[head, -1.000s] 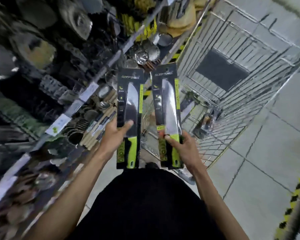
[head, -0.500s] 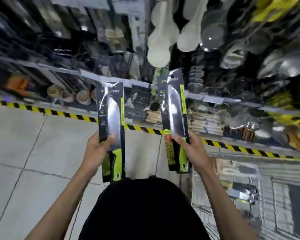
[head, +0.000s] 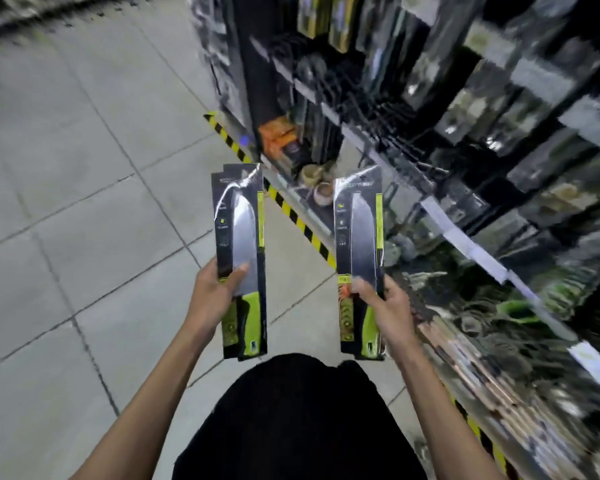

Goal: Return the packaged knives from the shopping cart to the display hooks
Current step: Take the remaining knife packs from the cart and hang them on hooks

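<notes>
Gripping a packaged knife [head: 239,251] upright, the left hand [head: 210,299] curls round its handle end; the right hand [head: 385,306] pinches another packaged knife [head: 359,237] beside the shelves [head: 465,188].

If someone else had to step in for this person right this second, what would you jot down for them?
Left hand: grips a black card pack holding a green-handled steel knife, upright; a second card's edge shows behind it.
Right hand: grips a matching black knife pack, upright.
Where: both packs are held over the grey tiled floor, with the blurred store shelving to the right. The shopping cart is out of view.
Done: the packs are in hand.
Left: hang each pack on a display hook. The hooks are too blurred to pick out.
</notes>
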